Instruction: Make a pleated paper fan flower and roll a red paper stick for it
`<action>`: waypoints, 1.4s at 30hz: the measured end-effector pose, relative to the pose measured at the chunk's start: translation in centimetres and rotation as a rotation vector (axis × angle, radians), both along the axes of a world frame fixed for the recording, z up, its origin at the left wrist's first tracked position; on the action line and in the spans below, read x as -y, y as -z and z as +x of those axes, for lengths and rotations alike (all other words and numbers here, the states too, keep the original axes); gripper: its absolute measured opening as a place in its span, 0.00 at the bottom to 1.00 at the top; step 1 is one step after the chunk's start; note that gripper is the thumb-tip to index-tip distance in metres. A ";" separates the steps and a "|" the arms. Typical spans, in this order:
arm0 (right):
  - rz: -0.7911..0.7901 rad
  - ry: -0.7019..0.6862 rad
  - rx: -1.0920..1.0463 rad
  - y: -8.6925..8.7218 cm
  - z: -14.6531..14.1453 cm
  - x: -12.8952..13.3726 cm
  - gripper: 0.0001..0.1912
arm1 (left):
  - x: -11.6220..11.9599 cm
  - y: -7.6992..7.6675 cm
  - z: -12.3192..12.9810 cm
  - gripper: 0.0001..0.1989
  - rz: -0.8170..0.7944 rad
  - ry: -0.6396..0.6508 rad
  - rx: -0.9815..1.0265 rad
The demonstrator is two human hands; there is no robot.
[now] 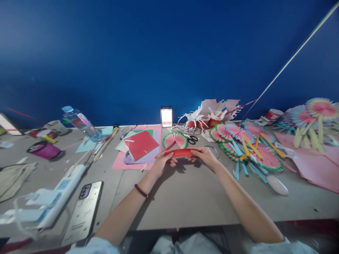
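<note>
A narrow strip of red paper (182,152) is stretched level between my two hands, a little above the grey table. My left hand (164,163) pinches its left end, and my right hand (203,157) grips the right end. Just beyond the strip lies a pleated paper fan (175,140), pink with a green edge and partly opened. Black-handled scissors (192,139) rest to the right of that fan. Left of my hands, a red paper sheet (141,144) tops a stack of coloured paper (119,165).
Several finished paper fans (267,158) cover the right side, beside pink sheets (317,165) and a white computer mouse (277,185). On the left are a phone (84,211), a power strip (65,197) and a leaning water bottle (82,123). A lit phone (166,117) stands against the blue wall.
</note>
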State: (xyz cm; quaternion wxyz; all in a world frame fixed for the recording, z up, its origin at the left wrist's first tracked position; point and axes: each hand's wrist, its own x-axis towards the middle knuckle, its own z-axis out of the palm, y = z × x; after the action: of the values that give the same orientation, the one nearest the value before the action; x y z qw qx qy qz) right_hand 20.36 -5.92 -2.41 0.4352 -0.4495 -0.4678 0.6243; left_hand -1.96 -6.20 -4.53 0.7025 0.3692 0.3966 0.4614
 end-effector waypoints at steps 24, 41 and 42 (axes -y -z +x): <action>-0.134 -0.458 -0.215 0.8 1.4 0.2 0.11 | 0.5 -0.9 -1.3 0.28 -0.202 0.554 0.122; -0.061 -0.545 -0.021 0.4 0.7 0.8 0.12 | 1.7 -0.8 0.6 0.21 -0.143 0.431 -0.021; -0.058 -0.544 -0.019 0.3 0.7 0.8 0.13 | 1.7 -0.7 0.6 0.21 -0.150 0.423 -0.016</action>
State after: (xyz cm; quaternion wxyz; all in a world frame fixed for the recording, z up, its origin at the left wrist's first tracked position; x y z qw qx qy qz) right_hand 21.06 -6.69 -2.70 0.2429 -0.3139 -0.5489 0.7356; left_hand -1.34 -7.89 -3.81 0.8060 0.3944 0.3491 0.2701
